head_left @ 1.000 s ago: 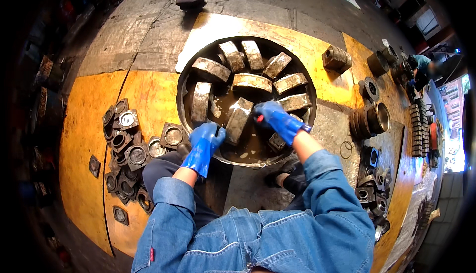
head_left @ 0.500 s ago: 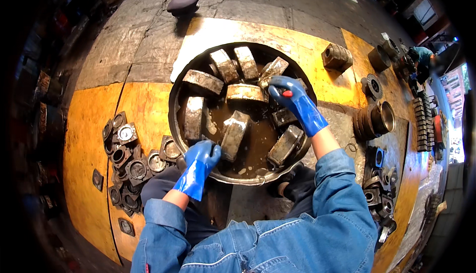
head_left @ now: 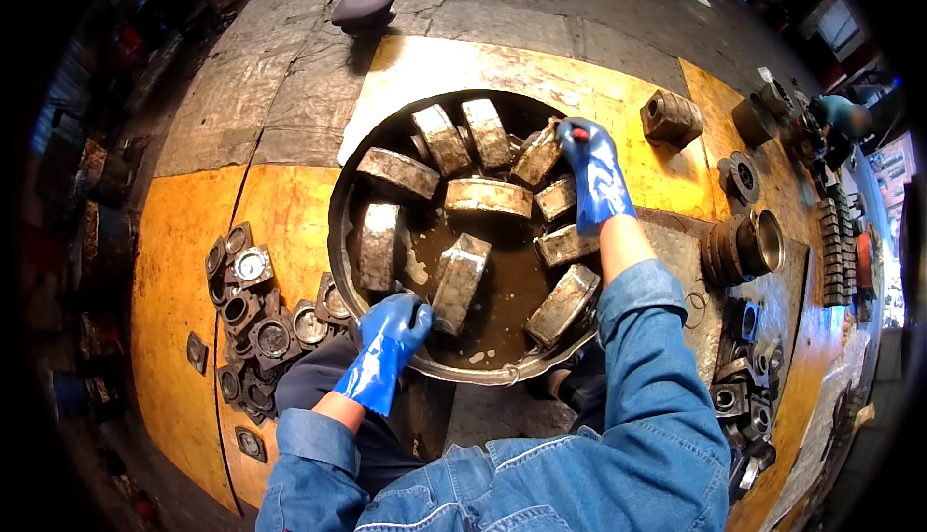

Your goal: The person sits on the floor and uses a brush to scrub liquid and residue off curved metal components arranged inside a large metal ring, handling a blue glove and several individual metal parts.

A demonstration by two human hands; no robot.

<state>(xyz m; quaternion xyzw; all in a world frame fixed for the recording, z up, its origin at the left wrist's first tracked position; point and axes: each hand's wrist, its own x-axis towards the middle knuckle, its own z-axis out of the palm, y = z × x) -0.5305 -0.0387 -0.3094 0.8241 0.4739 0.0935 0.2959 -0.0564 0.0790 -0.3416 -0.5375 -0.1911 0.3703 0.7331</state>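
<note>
A large round dark metal basin point(head_left: 338, 252) sits before my knees, with murky brown liquid in it. Several thick, wet, grimy metal blocks stand inside, among them a central block point(head_left: 488, 198) and a near block point(head_left: 460, 286). My left hand point(head_left: 392, 327), in a blue rubber glove, is closed around the basin's near-left rim. My right hand point(head_left: 594, 160), gloved alike, is closed at the far-right rim, beside a tilted block point(head_left: 537, 157). A small red-ended tool point(head_left: 579, 133) shows in its grip; the rest is hidden by the fingers.
On the left, a heap of flanged metal parts point(head_left: 272, 336) lies on yellow boards. To the right stand metal rings point(head_left: 744, 242), a ribbed block point(head_left: 671, 119) and more flanged parts point(head_left: 739, 397). A dark cap point(head_left: 364, 9) lies beyond the basin. Another person point(head_left: 842, 122) is far right.
My right hand has moved up and to the right, from above the blocks to the basin's far-right rim. My left hand stays at the near-left rim. The view has shifted slightly.
</note>
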